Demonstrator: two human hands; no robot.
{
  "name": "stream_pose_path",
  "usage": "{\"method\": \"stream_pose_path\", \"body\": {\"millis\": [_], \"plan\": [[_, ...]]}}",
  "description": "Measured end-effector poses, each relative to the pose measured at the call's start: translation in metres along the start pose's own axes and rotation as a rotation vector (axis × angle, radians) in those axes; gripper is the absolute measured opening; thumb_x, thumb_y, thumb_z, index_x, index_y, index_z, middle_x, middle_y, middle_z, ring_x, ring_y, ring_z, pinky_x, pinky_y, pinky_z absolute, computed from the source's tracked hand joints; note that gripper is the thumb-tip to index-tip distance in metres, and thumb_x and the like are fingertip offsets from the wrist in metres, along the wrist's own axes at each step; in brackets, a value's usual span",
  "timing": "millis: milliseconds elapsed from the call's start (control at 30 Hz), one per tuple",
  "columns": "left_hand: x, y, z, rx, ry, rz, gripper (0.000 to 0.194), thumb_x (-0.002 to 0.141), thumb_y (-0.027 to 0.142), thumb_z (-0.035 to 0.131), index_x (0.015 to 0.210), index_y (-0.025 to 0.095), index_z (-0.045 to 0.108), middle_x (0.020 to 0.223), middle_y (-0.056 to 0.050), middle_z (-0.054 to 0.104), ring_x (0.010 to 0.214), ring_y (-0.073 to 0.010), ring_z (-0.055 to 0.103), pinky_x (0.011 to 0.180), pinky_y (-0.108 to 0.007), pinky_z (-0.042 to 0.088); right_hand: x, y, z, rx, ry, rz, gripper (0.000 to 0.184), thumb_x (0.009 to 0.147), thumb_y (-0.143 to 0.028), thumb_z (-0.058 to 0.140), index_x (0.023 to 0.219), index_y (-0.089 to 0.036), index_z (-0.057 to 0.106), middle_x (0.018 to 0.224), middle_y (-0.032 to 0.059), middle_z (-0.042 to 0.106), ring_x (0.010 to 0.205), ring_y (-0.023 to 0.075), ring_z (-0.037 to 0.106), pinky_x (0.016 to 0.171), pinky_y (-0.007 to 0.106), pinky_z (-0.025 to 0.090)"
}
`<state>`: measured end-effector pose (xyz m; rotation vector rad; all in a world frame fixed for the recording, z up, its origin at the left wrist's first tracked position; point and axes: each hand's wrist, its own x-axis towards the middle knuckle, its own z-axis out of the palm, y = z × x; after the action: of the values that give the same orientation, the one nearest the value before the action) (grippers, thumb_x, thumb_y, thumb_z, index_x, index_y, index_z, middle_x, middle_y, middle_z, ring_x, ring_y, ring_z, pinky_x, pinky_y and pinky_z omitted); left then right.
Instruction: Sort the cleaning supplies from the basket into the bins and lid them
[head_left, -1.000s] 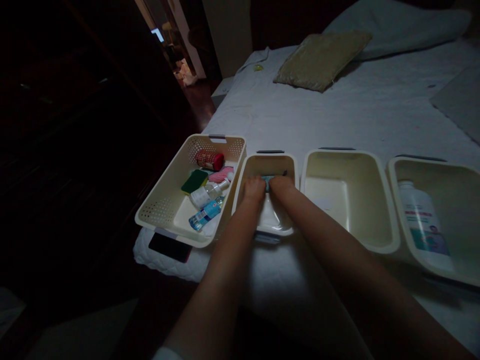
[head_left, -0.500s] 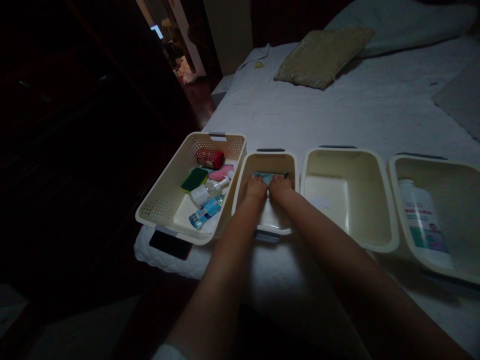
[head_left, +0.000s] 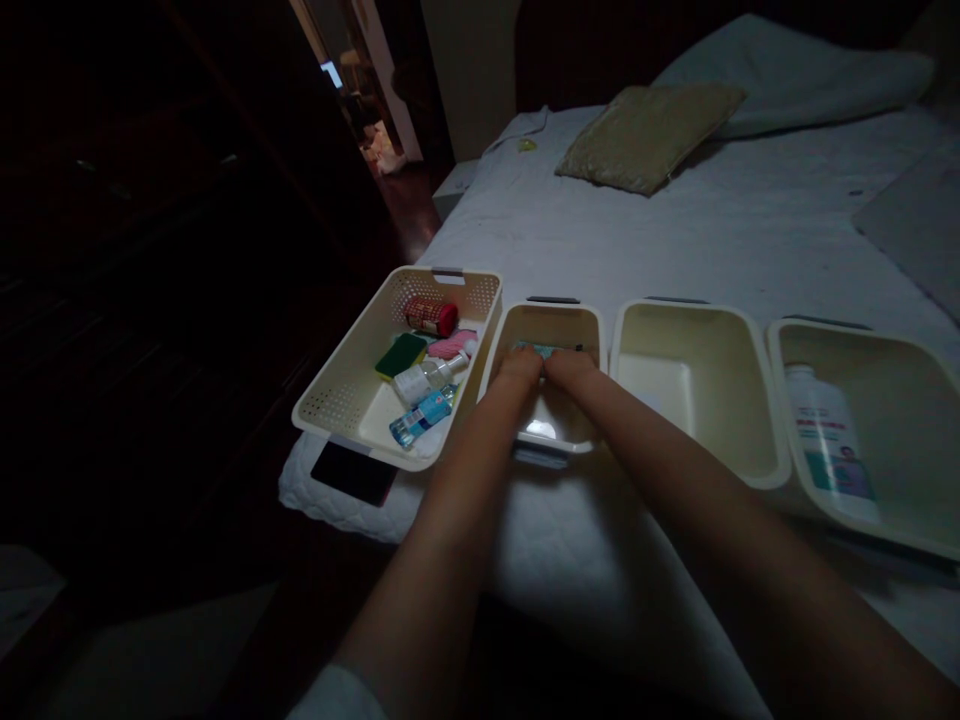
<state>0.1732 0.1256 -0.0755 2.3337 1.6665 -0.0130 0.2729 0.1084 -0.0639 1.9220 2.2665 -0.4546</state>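
While the left hand (head_left: pixel 523 364) and right hand (head_left: pixel 570 368) touch one cloth-like item (head_left: pixel 547 351), it lies inside the leftmost of three cream tubs (head_left: pixel 564 320).
How far either hand is closed, or whether it grips, I cannot tell; only a teal strip shows. One perforated basket (head_left: pixel 330 410) holds two bottles (head_left: pixel 424 414); one white bottle (head_left: pixel 829 435) carries red lettering, unreadably small.

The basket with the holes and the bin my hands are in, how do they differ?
The basket has perforated walls; the bin looks solid-walled. The basket is larger, the bin smaller. The basket holds a sponge and a blue-labelled bottle, among others, while the left hand and right hand are at a teal item in the bin. Both are cream and stand on the bed.
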Motion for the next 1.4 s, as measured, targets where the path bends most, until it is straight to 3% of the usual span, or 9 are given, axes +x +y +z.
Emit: {"method": "stream_pose_path", "body": {"millis": [100,233,400,700,1000,1200,1400], "plan": [[-0.006,0.0,-0.013,0.088,-0.026,0.04,0.025,0.087,0.006,0.047,0.098,0.009,0.069,0.111,-0.018,0.066,0.108,-0.0256,0.06,0.096,-0.037,0.045,-0.014,-0.005,-0.013,-0.105,0.035,-0.011,0.032,0.092,-0.011,0.04,0.107,-0.007,0.068,0.116,0.022,0.065,0.111,0.0312,0.06,0.091,0.042,0.045],[-0.025,-0.002,-0.032,0.189,0.014,0.155,0.033,0.088,0.005,0.039,0.105,0.004,0.067,0.118,-0.022,0.062,0.116,-0.0267,0.056,0.101,-0.036,0.039,-0.032,-0.008,-0.028,-0.189,0.12,-0.041,0.035,0.09,-0.008,0.037,0.107,-0.001,0.068,0.116,0.0265,0.063,0.115,0.0337,0.057,0.095,0.043,0.04],[-0.05,-0.006,-0.053,0.364,0.122,0.268,0.036,0.089,0.005,0.035,0.11,0.004,0.063,0.114,-0.021,0.062,0.114,-0.0266,0.055,0.099,-0.038,0.039,-0.047,-0.013,-0.037,-0.255,0.237,-0.067,0.036,0.089,-0.012,0.037,0.11,-0.003,0.065,0.116,0.0237,0.063,0.109,0.0316,0.059,0.092,0.04,0.04],[-0.112,-0.056,-0.087,0.416,0.218,0.091,0.035,0.09,0.013,0.038,0.116,0.008,0.061,0.118,-0.018,0.06,0.117,-0.0262,0.053,0.101,-0.038,0.039,-0.076,-0.063,-0.062,-0.215,0.382,-0.115,0.035,0.086,-0.012,0.042,0.114,-0.006,0.062,0.114,0.0228,0.064,0.104,0.0301,0.063,0.085,0.038,0.045],[-0.175,-0.104,-0.092,0.32,0.142,-0.118,0.037,0.087,0.013,0.041,0.12,0.011,0.057,0.119,-0.017,0.06,0.109,-0.0241,0.06,0.092,-0.034,0.047,-0.1,-0.133,-0.071,-0.225,0.425,-0.24,0.035,0.091,-0.015,0.039,0.117,-0.007,0.06,0.114,0.0211,0.063,0.107,0.0282,0.06,0.088,0.036,0.043],[-0.187,-0.122,-0.096,0.285,0.14,-0.19,0.036,0.087,0.016,0.043,0.12,0.013,0.057,0.121,-0.016,0.06,0.111,-0.0255,0.059,0.092,-0.034,0.049,-0.095,-0.154,-0.064,-0.242,0.442,-0.323,0.038,0.093,-0.023,0.038,0.121,-0.009,0.059,0.121,0.0235,0.059,0.111,0.0301,0.059,0.088,0.038,0.045],[-0.178,-0.12,-0.085,0.24,0.101,-0.18,0.036,0.088,0.017,0.042,0.119,0.011,0.059,0.118,-0.016,0.062,0.111,-0.0256,0.06,0.092,-0.034,0.049,-0.074,-0.151,-0.05,-0.24,0.392,-0.296,0.036,0.09,-0.018,0.04,0.118,-0.009,0.06,0.116,0.022,0.061,0.107,0.0301,0.061,0.086,0.039,0.046]]}}
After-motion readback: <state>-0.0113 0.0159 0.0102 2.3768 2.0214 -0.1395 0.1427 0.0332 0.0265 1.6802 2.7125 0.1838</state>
